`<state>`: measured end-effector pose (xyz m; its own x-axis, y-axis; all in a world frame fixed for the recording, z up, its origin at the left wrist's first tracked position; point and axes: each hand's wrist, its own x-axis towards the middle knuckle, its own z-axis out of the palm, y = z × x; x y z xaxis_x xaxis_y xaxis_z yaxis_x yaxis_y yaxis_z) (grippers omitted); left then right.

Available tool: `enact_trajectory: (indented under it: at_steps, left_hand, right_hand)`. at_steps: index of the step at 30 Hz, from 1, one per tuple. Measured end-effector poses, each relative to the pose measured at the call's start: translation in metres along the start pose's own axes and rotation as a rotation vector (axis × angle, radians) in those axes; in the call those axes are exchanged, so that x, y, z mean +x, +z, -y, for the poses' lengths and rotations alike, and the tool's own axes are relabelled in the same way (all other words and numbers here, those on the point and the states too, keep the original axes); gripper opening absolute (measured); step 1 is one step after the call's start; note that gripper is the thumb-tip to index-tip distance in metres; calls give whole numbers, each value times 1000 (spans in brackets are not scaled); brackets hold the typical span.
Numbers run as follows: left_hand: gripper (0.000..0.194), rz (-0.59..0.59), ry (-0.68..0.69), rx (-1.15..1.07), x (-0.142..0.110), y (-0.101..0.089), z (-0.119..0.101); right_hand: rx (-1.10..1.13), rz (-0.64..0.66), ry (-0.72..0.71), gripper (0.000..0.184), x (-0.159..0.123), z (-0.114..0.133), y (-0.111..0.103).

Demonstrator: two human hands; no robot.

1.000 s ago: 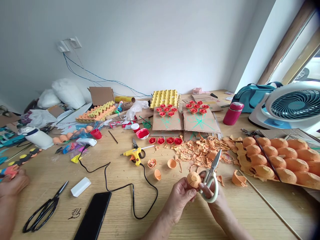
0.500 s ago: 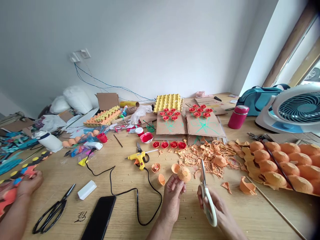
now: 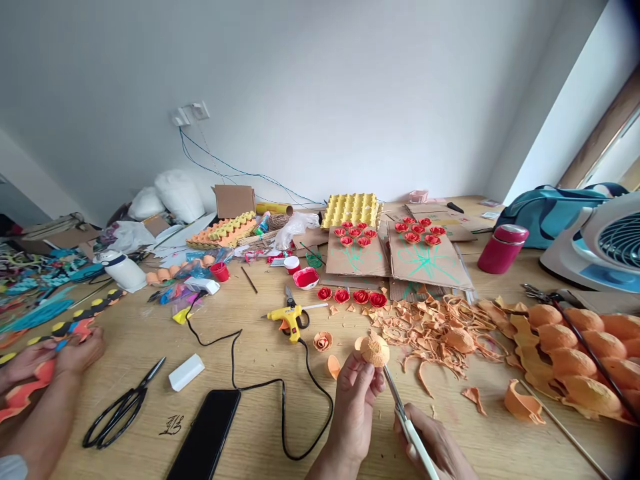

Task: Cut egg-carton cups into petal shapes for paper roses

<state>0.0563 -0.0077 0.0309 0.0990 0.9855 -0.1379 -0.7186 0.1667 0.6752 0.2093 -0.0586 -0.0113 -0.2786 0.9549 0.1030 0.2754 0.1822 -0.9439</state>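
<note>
My left hand (image 3: 356,397) pinches an orange egg-carton cup (image 3: 376,349) by its lower edge, rounded side up. In my right hand (image 3: 430,433) is a pair of white-handled scissors (image 3: 409,417), the blades pointing up and left so that their tips reach the cup's lower right edge. Whether the blades are cutting into it I cannot tell. Another cut cup (image 3: 333,367) lies on the table to the left, below a rolled orange paper rose (image 3: 323,341). Many orange offcuts (image 3: 430,320) are heaped beyond my hands.
A yellow glue gun (image 3: 290,320) and its black cord lie left of my hands, with a phone (image 3: 205,437) and black scissors (image 3: 123,407) nearer. Orange egg trays (image 3: 565,340) stand right. Red roses on cardboard (image 3: 357,260) lie behind. A co-worker's hands (image 3: 75,353) hold painted carton at left.
The scissors have moved left from beside the cup to its edge, and their blades have turned toward it. The view has shifted right-to-left slightly, and a co-worker's second hand now shows.
</note>
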Motion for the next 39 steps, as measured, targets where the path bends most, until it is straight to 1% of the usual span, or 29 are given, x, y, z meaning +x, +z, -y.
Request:
enact_trajectory:
  at_steps: [4,9,22,33,39]
  left_hand:
    - [25,-19,-34,-1,-4,2,3]
    - [25,-19,-44,-13,-7,4,6]
    - [26,9,-71,-2,-14,11,5]
    - [24,20,-79,0,-17,13,5]
    - [24,27,-90,-18,-15,12,6]
  right_hand:
    - [11,21,-2,31,3,-3,1]
    - [-27,26,-58,34,5,-5,1]
    - [-34,36,-14,28,-1,-10,2]
    - [-41,47,-33,29,-1,-12,2]
    - [-58,28,-47,35,-3,-16,2]
